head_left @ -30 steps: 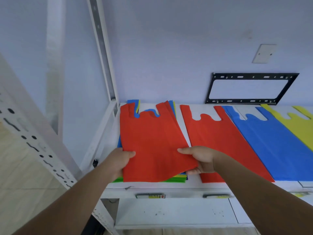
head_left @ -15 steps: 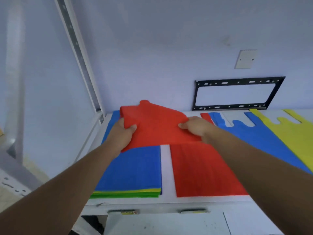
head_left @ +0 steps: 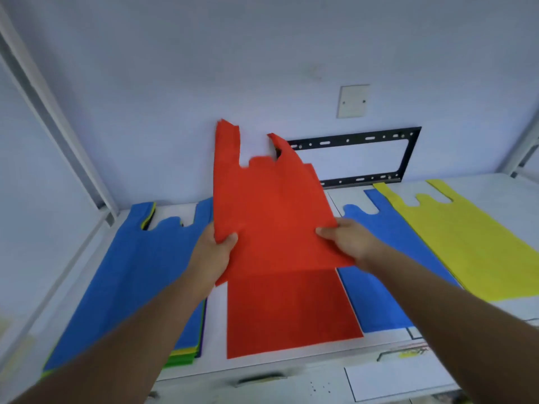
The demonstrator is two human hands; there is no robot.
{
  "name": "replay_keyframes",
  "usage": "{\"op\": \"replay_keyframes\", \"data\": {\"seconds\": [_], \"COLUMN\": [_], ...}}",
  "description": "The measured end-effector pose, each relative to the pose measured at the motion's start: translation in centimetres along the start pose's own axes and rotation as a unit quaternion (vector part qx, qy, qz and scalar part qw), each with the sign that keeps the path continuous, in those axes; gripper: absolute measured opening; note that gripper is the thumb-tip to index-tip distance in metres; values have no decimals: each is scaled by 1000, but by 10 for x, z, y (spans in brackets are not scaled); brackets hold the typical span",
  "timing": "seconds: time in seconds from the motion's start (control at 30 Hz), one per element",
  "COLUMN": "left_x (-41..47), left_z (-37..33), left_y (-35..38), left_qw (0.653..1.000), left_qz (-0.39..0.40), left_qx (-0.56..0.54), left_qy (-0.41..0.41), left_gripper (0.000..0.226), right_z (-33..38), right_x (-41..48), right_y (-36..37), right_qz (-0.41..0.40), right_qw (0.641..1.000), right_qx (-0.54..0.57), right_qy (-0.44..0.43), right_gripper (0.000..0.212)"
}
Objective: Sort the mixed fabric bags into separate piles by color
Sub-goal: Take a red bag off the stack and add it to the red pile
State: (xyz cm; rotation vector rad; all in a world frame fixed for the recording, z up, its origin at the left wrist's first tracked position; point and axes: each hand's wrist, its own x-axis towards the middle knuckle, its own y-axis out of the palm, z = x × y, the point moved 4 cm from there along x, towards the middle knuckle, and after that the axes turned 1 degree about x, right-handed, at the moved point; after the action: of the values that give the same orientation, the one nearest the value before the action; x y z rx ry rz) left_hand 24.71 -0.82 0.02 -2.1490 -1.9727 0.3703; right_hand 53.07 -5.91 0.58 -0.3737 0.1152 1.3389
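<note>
Both left hand (head_left: 214,252) and right hand (head_left: 347,242) pinching red bag (head_left: 271,217) taut above red pile (head_left: 291,313), probably for squaring edges; keeping mixed stack (head_left: 128,275) apart.

Workroom: white bench (head_left: 215,310), bare wall (black mounting bracket (head_left: 408,158)).

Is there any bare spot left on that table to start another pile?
Bare table lies at the far right, beyond the yellow bag. A narrow strip runs between the mixed stack and the red pile. The middle is crowded: red pile, blue bag and yellow lie edge to edge.
</note>
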Motion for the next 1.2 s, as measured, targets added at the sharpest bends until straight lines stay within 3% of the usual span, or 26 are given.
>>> {"op": "replay_keyframes", "data": {"seconds": [0.1, 0.17, 0.27, 0.37, 0.5, 0.7, 0.97, 1.1, 1.2], "left_x": [-25, -37, -42, -42, -44, -39, -38, -37, -32], "left_z": [52, 76, 84, 82, 78, 83, 80, 62, 52], "left_y": [17, 23, 24, 24, 22, 22, 27, 16, -12], "left_qw": [994, 983, 978, 978, 978, 979, 978, 963, 952], "left_qz": [36, 68, 66, 60, 69, 83, 86, 112, 129], "left_qx": [50, 58, 48, 63, 53, 52, 146, 214, 253], "left_qy": [-94, -159, -191, -187, -192, -181, -124, -118, -115], "left_gripper": [38, 24, 10, 22, 39, 30, 29, 31, 39], "right_z": [-56, -81, -97, -94, -85, -79, -90, -74, -47], "right_x": [-9, -17, -23, -25, -31, -36, -27, -21, -23], "right_y": [6, 9, 9, 10, 11, 11, 8, 3, 14], "right_qz": [6, 3, -30, -65, -47, -42, -68, -89, -162], "right_qw": [998, 995, 991, 989, 990, 986, 969, 924, 879], "right_qx": [-27, -51, -87, -99, -88, -124, -227, -367, -447], "right_qy": [58, 83, 93, 87, 103, 99, 64, 59, -38], "right_gripper": [19, 19, 16, 23, 21, 17, 29, 34, 39]}}
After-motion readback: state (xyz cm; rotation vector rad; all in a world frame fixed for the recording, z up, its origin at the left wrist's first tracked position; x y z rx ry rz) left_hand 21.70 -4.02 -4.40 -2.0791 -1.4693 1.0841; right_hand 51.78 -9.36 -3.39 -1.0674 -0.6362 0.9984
